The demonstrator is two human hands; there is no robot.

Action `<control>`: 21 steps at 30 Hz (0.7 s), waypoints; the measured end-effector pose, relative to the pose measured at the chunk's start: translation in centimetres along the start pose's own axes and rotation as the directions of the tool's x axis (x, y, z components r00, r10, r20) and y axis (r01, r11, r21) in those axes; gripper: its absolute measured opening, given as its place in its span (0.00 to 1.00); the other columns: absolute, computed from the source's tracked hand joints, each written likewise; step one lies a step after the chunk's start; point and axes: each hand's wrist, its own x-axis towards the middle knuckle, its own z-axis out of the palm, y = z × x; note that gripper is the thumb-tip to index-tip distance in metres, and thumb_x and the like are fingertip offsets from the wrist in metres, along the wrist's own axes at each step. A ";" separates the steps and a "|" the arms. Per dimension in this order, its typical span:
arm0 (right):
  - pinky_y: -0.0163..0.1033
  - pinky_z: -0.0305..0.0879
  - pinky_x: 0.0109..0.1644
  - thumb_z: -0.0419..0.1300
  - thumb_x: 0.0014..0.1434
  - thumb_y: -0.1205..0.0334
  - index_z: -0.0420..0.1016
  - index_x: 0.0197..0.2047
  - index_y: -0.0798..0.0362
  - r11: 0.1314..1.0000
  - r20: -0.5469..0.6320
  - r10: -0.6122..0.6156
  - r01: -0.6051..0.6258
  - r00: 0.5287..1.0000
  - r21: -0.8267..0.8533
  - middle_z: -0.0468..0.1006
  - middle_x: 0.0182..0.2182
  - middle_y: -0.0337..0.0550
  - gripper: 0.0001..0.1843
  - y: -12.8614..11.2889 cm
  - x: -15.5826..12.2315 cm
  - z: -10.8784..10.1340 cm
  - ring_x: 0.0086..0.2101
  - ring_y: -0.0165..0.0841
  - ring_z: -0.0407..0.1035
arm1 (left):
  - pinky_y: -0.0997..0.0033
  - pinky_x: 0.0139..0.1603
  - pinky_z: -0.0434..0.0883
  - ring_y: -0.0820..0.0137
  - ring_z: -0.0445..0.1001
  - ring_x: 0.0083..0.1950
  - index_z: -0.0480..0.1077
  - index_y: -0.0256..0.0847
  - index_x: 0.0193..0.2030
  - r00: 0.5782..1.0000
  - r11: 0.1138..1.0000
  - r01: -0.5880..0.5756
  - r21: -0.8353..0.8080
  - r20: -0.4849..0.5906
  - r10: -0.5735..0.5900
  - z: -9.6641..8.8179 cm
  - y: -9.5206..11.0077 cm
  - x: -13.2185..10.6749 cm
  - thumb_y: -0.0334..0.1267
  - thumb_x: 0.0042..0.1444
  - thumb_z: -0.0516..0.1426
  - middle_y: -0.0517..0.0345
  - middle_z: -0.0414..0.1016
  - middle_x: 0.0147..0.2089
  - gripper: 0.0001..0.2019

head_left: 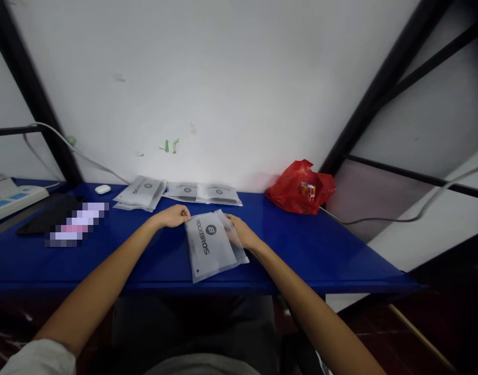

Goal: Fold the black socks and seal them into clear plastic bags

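Note:
A frosted translucent zip bag printed ROCKBROS lies at a slant near the front edge of the blue table, a pale flat sheet or card showing inside. My left hand is closed, fingertips pinching the bag's upper left corner. At the bag's right side, by the zip edge, my right hand grips it; its fingers are partly hidden by the plastic, and I cannot tell how far they reach inside. Beyond my left hand rests a stack of similar bags. More such bags lie side by side against the wall.
A crumpled red plastic bag sits at the back right, a cable beside it. On the left are a white earbud case, a dark tablet-like device with a blurred-out patch, and a white power strip. Black metal posts flank the blue table.

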 end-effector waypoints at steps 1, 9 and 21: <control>0.48 0.67 0.50 0.63 0.52 0.60 0.80 0.38 0.48 1.000 0.001 0.000 0.000 1.000 0.008 0.78 0.46 0.46 0.09 0.0 0.0 -0.1 0.48 0.45 0.70 | 0.73 0.36 0.67 0.68 0.74 0.36 0.72 0.38 0.34 1.000 1.000 0.018 -0.016 0.015 -0.018 0.0 0.1 -0.2 0.39 0.51 0.52 0.54 0.78 0.36 0.10; 0.47 0.61 0.57 0.63 0.51 0.59 0.80 0.37 0.57 0.965 0.008 0.261 -0.261 0.965 -0.027 0.70 0.55 0.55 0.12 -0.2 -0.9 -2.3 0.55 0.45 0.64 | 0.73 0.32 0.63 0.68 0.72 0.33 0.72 0.38 0.31 0.995 0.995 0.101 0.006 -0.028 -0.101 -0.5 0.8 -2.5 0.35 0.47 0.51 0.55 0.76 0.31 0.09; 0.48 0.59 0.60 0.62 0.53 0.60 0.77 0.43 0.57 0.901 -0.101 0.431 -0.434 0.897 0.001 0.70 0.55 0.54 0.15 2.9 -2.6 -3.6 0.54 0.43 0.66 | 0.73 0.41 0.65 0.66 0.72 0.39 0.72 0.39 0.35 0.952 0.938 0.249 0.241 -0.237 -0.192 -12.6 -5.5 -4.4 0.38 0.52 0.50 0.55 0.76 0.36 0.11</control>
